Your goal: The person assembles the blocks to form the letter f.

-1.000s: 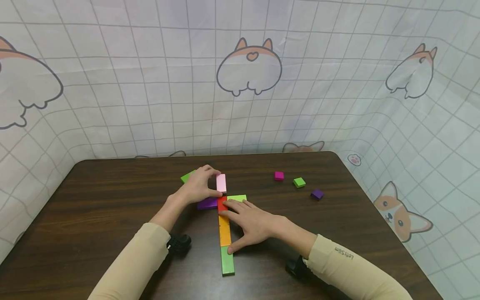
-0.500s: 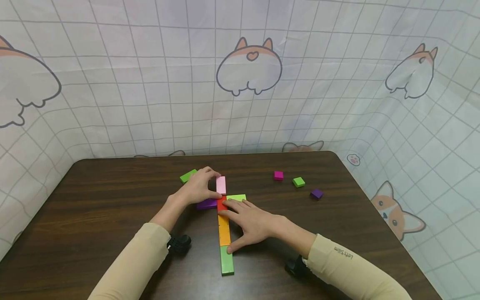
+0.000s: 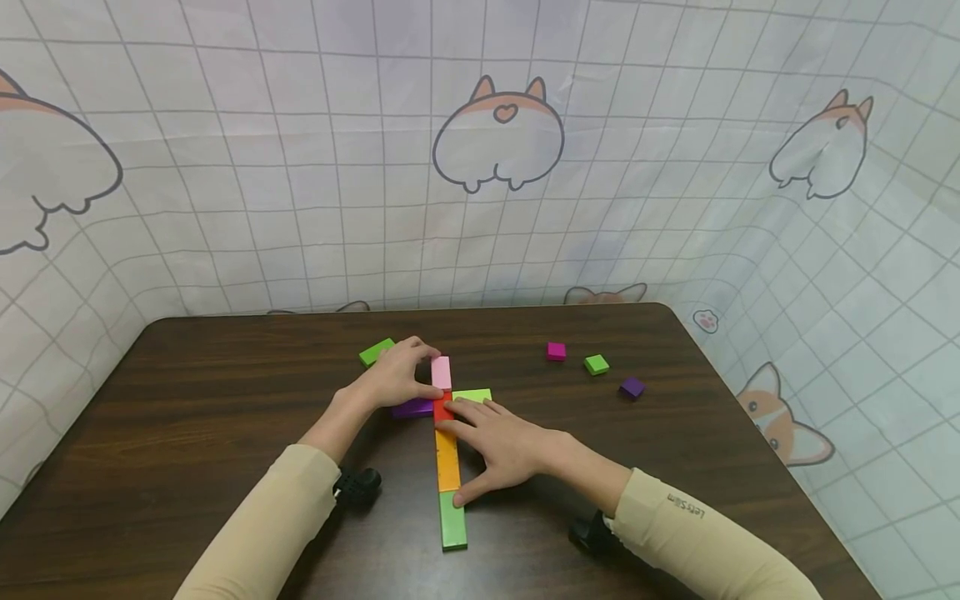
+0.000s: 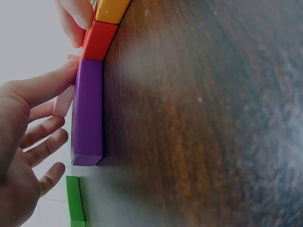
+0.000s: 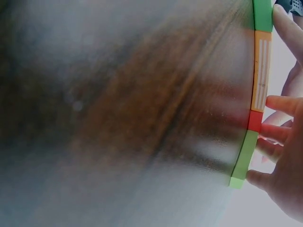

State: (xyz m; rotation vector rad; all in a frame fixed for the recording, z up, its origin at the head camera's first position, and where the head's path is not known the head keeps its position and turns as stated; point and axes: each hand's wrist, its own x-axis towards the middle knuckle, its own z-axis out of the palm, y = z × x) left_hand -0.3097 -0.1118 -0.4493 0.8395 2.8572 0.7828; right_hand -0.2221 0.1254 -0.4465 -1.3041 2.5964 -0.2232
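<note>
Table [image 3: 225, 425]: dark wood grain
Block row [image 3: 448, 465]: smooth, rectangular pieces
Left hand [image 3: 396, 373]: pinches far pink block [image 3: 441, 374]
Right hand [image 3: 504, 446]: fingers spread, touching the row

1. Below your left hand [image 3: 401, 372] and right hand [image 3: 504, 444] spreads a dark brown wood-grain table [image 3: 187, 417].
2. Beyond your right hand, farther right and well apart from it, you have a small magenta block [image 3: 556, 352], a small bright-green block [image 3: 596, 365] and a small dark-purple block [image 3: 632, 388].
3. Past both hands, you face a wrinkled white grid-patterned sheet [image 3: 300, 208] printed with cartoon corgis [image 3: 498, 154].
</note>
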